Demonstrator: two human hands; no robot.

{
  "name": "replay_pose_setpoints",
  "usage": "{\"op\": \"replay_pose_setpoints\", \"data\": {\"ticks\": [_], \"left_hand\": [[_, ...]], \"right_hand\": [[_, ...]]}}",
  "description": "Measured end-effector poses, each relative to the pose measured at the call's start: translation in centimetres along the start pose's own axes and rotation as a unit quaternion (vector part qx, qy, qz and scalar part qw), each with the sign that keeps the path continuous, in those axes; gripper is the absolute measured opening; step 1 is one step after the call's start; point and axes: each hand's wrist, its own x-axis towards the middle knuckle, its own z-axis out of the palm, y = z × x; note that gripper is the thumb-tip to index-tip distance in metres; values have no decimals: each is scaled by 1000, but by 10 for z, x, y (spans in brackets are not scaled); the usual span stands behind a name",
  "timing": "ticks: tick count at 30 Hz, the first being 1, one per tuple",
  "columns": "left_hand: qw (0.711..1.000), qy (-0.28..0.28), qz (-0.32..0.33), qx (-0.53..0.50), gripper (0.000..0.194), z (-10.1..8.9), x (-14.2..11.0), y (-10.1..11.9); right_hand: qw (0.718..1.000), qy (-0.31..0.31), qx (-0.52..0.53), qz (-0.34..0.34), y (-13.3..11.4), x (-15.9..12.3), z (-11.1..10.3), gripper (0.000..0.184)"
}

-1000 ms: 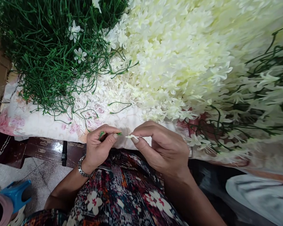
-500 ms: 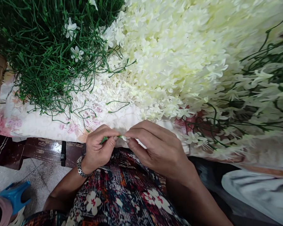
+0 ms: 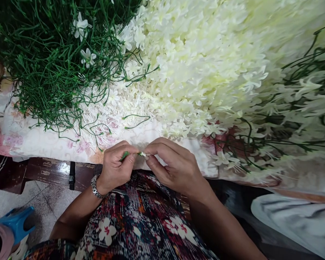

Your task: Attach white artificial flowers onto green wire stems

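Find the floral cloth (image 3: 48, 144) just beyond the grip, running out to both sides. Farther out, see the wide heap of white flowers (image 3: 195, 68); looks airy and soft, probably light enough to shift at a brush. Beyond the grip to the left, note the dense pile of green stems (image 3: 43, 65); appears springy and prone to tangle, so best drawn from by one end. To the right of the grip, see the flowered stems (image 3: 308, 86). Between the green pile and the grip, note the white stamens (image 3: 97, 122), thin and likely easy to bend or scatter.

At the grip itself: right hand (image 3: 176, 168), thumb and forefinger pinched together on a small white piece (image 3: 143, 154); left hand (image 3: 116, 166), thumb and forefinger pinched likewise on a held green stem (image 3: 124, 155), close to the tip. A little beyond the grip, mark a loose green stem (image 3: 135, 115).

Judge the held green stem light, smooth and bendy; hold short, right behind the tip, to prevent swaying.

Smallest of all, the white piece, between the two pinches, touching the stem's tip or just beside; cannot tell which. Seems nearly weightless, soft, easily crushed; pinch gently, well back from the end facing the stem.
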Motion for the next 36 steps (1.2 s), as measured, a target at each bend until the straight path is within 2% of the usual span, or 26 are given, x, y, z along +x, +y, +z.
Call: {"op": "replay_pose_setpoints", "data": {"ticks": [13, 24, 32, 36], "left_hand": [[1000, -1, -4, 4, 12, 0, -3, -3], [1000, 8, 0, 20, 13, 2, -2, -5], [999, -1, -36, 11, 12, 0, -1, -1], [996, -15, -71, -60, 11, -4, -2, -1]], "right_hand": [[996, -15, 74, 45, 2, -1, 5, 12], [998, -30, 31, 49, 0, 0, 9, 7], [999, -9, -6, 38, -4, -3, 6, 7], [999, 9, 13, 48, -8, -6, -6, 23]]}}
